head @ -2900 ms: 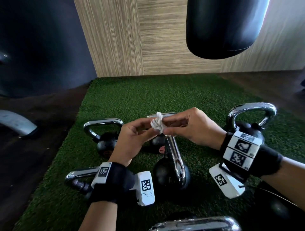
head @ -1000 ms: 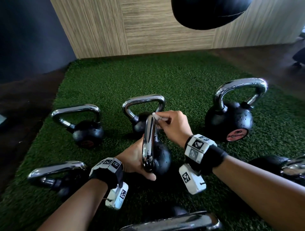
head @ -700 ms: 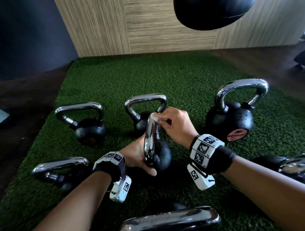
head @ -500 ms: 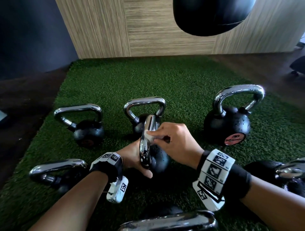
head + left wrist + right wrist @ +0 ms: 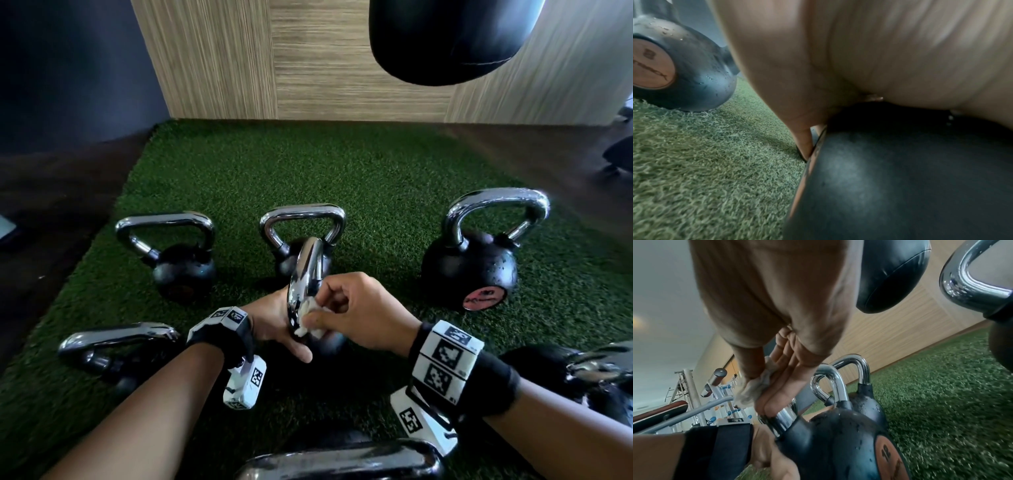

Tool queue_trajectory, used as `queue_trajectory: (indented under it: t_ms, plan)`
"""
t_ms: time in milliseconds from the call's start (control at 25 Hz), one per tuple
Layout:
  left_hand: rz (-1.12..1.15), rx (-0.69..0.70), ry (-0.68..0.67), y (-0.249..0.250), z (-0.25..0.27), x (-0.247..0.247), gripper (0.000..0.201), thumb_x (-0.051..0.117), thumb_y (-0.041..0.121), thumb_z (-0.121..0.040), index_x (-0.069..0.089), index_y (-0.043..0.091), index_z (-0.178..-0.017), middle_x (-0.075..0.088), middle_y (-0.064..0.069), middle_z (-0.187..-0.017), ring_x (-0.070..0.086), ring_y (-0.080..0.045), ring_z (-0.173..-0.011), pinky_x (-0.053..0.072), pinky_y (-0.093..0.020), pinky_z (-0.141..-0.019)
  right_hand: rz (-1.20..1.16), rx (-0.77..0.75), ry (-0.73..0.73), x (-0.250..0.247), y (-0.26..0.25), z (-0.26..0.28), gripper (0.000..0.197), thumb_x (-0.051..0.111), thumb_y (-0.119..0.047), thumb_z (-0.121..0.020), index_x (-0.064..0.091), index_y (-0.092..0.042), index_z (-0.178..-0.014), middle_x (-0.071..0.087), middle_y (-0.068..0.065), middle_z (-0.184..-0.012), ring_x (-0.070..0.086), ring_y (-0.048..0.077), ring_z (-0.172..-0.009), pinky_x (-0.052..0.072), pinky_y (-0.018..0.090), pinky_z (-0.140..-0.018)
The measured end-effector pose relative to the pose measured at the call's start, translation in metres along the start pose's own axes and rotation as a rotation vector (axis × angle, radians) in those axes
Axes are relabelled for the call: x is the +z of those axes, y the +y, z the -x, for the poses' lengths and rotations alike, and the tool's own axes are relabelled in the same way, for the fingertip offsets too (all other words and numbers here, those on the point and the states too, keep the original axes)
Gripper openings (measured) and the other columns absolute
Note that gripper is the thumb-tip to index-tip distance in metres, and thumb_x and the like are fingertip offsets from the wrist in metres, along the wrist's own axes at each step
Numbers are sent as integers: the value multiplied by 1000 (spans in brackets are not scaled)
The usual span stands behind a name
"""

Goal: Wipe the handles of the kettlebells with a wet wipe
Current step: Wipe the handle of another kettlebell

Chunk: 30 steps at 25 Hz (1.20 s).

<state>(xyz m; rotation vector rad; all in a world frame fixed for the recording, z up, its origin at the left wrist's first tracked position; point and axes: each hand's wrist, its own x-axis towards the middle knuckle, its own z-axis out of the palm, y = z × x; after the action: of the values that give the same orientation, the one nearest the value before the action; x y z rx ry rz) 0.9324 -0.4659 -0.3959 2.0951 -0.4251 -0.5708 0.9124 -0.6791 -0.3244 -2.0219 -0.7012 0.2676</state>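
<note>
While the crumpled white wet wipe (image 5: pixel 312 317) is pinched by the right hand (image 5: pixel 359 315) against the lower part of the chrome handle (image 5: pixel 306 274), the small black kettlebell (image 5: pixel 325 342) on the green artificial turf (image 5: pixel 342 178) is steadied by the left hand (image 5: pixel 274 323), curled around its body. The weight is judged heavy and stiff, the polished handle slippery; the soft wipe is best wrapped around the bar.

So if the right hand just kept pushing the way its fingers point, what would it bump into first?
The right hand points leftward with the wet wipe pinched against the chrome handle, so the handle is met at once. Just behind it sits the left hand steadying the kettlebell; depth there is hard to judge.
</note>
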Motion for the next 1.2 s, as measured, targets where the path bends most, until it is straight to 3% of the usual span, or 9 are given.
queue_trajectory:
  t_ms: [240,400,520,640,720,800,960,1040,1200]
  plan:
    - [59,-5,55,-3,0,0,67,96,5,-57,59,11,-112,76,13,-97,70,-1,-96,52,-19,-83,89,53,12,8,14,3,21,88,-28,-75,71,-18,-79,75,-1,-74,69,11,-63,52,21,-56]
    - [111,-33,70,-10,5,0,76,99,14,-48,60,14,-114,77,11,-97,72,-6,-97,54,-19,-80,128,2,24,18,22,3,18,86,-27,-76,70,-20,-79,70,-7,-71,59,-1,-60,45,13,-57]
    - [135,-28,109,-13,6,4,90,100,6,-49,57,10,-127,75,-1,-112,71,-13,-107,57,-32,-91,210,-73,-44,17,27,2,13,83,-21,-79,74,-17,-87,70,-8,-76,58,-2,-62,44,10,-61]
    - [136,41,137,-9,6,11,98,101,7,-47,53,2,-132,69,3,-124,63,-5,-118,50,-23,-99,178,-145,-108,7,29,-10,10,80,-6,-82,76,-10,-90,65,-16,-74,61,-13,-65,43,3,-65]
    - [71,73,111,-7,6,13,98,103,21,-46,55,1,-129,66,7,-128,59,-4,-124,45,-22,-104,118,-97,-236,5,27,-18,18,76,-3,-86,71,-20,-84,70,-8,-75,66,-8,-71,47,7,-66]
    - [54,81,113,-13,8,17,96,104,25,-45,57,6,-127,67,11,-125,60,-4,-123,46,-25,-102,138,-44,-398,5,26,-22,20,70,-8,-90,71,-27,-83,76,4,-84,71,11,-75,54,19,-68]
    - [115,120,189,-16,11,23,117,105,25,-37,47,34,-137,59,9,-137,57,-6,-129,49,-20,-100,35,-53,-522,-2,24,-22,25,64,1,-88,77,-21,-89,74,-14,-79,65,-3,-70,52,15,-71]
    - [106,145,191,-14,11,22,117,105,32,-37,46,38,-137,57,17,-137,55,-1,-129,47,-13,-98,70,-40,-541,-1,21,-24,32,65,-2,-90,74,-31,-79,72,-20,-72,63,-6,-65,50,12,-66]
    - [85,136,163,-16,10,22,119,105,25,-38,43,40,-139,57,23,-136,55,4,-128,45,-8,-96,-10,-39,-566,0,18,-26,41,59,13,-83,71,-26,-79,70,-12,-69,61,11,-63,50,24,-61]
